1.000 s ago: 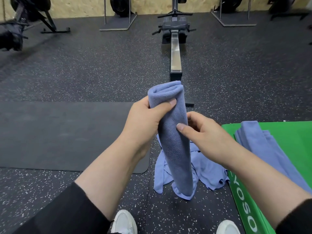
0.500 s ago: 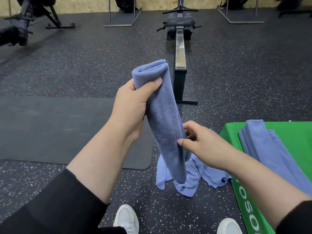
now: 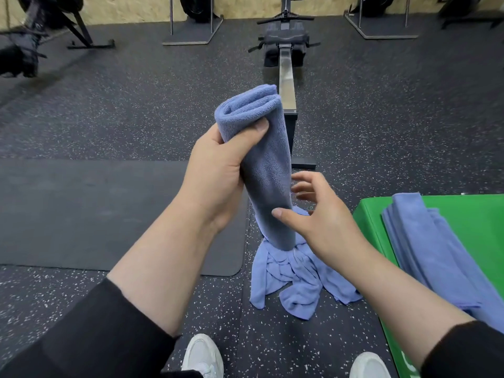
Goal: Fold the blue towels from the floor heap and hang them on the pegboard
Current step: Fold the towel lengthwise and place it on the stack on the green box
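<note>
My left hand (image 3: 218,165) grips the upper part of a folded blue towel (image 3: 268,170), which hangs down in a narrow strip in front of me. My right hand (image 3: 319,214) is beside the towel's lower part, fingers spread; the thumb tip looks to touch the cloth, the other fingers are off it. Below, a crumpled heap of blue towels (image 3: 294,282) lies on the speckled floor. Folded blue towels (image 3: 431,255) rest on a green box (image 3: 376,230) at the right. No pegboard is in view.
A dark exercise mat (image 3: 95,214) lies on the floor at the left. A rowing machine (image 3: 286,66) runs straight ahead behind the towel. Metal rack feet (image 3: 188,36) and other gym gear stand along the far wall. My white shoes (image 3: 203,356) show at the bottom.
My right hand has let go of the towel's lower part and its fingers have spread. My left hand keeps its grip on the top of the towel.
</note>
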`<state>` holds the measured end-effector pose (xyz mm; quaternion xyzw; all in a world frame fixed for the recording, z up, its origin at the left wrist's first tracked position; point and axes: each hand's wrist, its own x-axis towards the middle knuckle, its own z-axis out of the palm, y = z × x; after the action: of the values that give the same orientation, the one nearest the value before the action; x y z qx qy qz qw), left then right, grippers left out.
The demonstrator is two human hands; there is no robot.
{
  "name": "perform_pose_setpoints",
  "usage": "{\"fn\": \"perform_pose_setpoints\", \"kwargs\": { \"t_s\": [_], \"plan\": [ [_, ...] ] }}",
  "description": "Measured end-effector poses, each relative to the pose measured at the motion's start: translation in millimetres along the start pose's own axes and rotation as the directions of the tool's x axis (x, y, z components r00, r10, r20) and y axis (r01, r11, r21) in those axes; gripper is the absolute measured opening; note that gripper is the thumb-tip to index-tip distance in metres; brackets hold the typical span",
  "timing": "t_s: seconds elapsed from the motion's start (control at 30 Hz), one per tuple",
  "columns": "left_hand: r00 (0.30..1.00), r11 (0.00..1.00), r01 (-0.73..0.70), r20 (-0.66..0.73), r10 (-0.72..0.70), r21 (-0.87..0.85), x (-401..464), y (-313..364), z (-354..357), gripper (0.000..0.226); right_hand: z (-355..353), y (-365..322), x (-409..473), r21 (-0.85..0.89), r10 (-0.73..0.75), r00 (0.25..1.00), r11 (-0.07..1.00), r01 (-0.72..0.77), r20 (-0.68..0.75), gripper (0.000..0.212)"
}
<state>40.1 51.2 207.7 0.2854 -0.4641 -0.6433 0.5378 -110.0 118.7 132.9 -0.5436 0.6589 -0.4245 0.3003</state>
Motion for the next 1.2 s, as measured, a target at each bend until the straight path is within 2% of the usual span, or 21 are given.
{"fn": "perform_pose_setpoints", "kwargs": {
  "t_s": [0.07, 0.2, 0.27, 0.43, 0.53, 0.67, 0.77, 0.8, 0.87, 0.93, 0.97, 1.1, 1.13, 1.2],
  "plan": [
    [1.0, 1.0, 0.0, -0.008, 0.0, -0.018, 1.6, 1.3, -1.5, 0.03, 0.0, -1.1, 0.7, 0.015, 0.036, 0.999, 0.999, -0.036, 0.039, 0.046],
    [0.999, 1.0, -0.002, -0.034, 0.001, -0.007, 2.7, 4.9, -5.8, 0.029, 0.1, -3.0, 0.0, -0.063, 0.041, 0.988, 0.997, -0.031, 0.149, 0.017],
    [0.998, 1.0, -0.009, -0.054, 0.009, 0.0, 3.4, 6.3, -8.4, 0.027, 0.1, -2.3, -1.4, -0.076, 0.027, 0.989, 0.997, -0.016, 0.146, 0.019],
    [0.996, 0.999, -0.034, -0.086, 0.033, -0.011, 4.8, 8.7, -11.6, 0.035, -0.4, 1.2, -1.9, -0.173, -0.061, 0.998, 0.983, 0.062, 0.009, 0.018],
    [0.996, 0.999, -0.041, -0.081, 0.039, -0.029, 4.8, 11.8, -9.4, 0.043, -1.3, 3.2, -0.9, -0.157, -0.107, 0.994, 0.982, 0.107, 0.006, 0.014],
    [0.998, 0.998, -0.042, -0.057, 0.039, -0.056, 3.8, 15.0, -4.8, 0.037, -4.6, 2.9, 1.8, -0.141, -0.149, 0.989, 0.979, 0.15, 0.018, 0.012],
    [0.999, 0.995, -0.026, -0.031, 0.023, -0.096, 5.6, 18.6, 2.9, 0.033, -7.8, -1.3, 1.7, -0.036, -0.114, 0.992, 0.993, 0.116, 0.047, 0.012],
    [1.0, 0.994, -0.018, -0.025, 0.015, -0.106, 6.6, 20.6, 6.4, 0.029, -8.5, -1.9, 1.7, 0.025, -0.093, 0.994, 0.995, 0.092, 0.048, 0.019],
    [1.0, 0.993, 0.001, -0.016, -0.003, -0.117, 8.1, 23.5, 13.5, 0.023, -10.9, -3.4, 2.2, 0.156, -0.062, 0.996, 0.986, 0.051, 0.069, 0.051],
    [1.0, 0.992, 0.025, 0.001, -0.025, -0.125, 10.0, 23.7, 18.7, 0.021, -12.7, -3.3, 2.6, 0.202, -0.036, 0.991, 0.979, 0.01, 0.125, 0.081],
    [0.999, 0.991, 0.034, 0.013, -0.033, -0.132, 11.0, 23.1, 20.4, 0.021, -13.4, -3.1, 2.3, 0.194, -0.031, 0.987, 0.981, 0.0, 0.156, 0.081],
    [0.998, 0.987, 0.06, -0.016, -0.063, -0.147, 18.2, 20.8, 22.1, 0.026, -17.8, -4.0, -3.7, 0.215, -0.02, 0.983, 0.976, -0.021, 0.184, 0.025],
    [0.996, 0.987, 0.068, -0.045, -0.075, -0.145, 20.4, 20.2, 20.3, 0.032, -19.6, -3.3, -5.6, 0.242, -0.001, 0.98, 0.969, -0.048, 0.2, 0.02],
    [0.989, 0.986, 0.088, -0.106, -0.104, -0.144, 25.5, 17.7, 14.2, 0.044, -23.6, -0.9, -8.8, 0.292, 0.037, 0.965, 0.949, -0.115, 0.258, 0.024]
  ]
}}
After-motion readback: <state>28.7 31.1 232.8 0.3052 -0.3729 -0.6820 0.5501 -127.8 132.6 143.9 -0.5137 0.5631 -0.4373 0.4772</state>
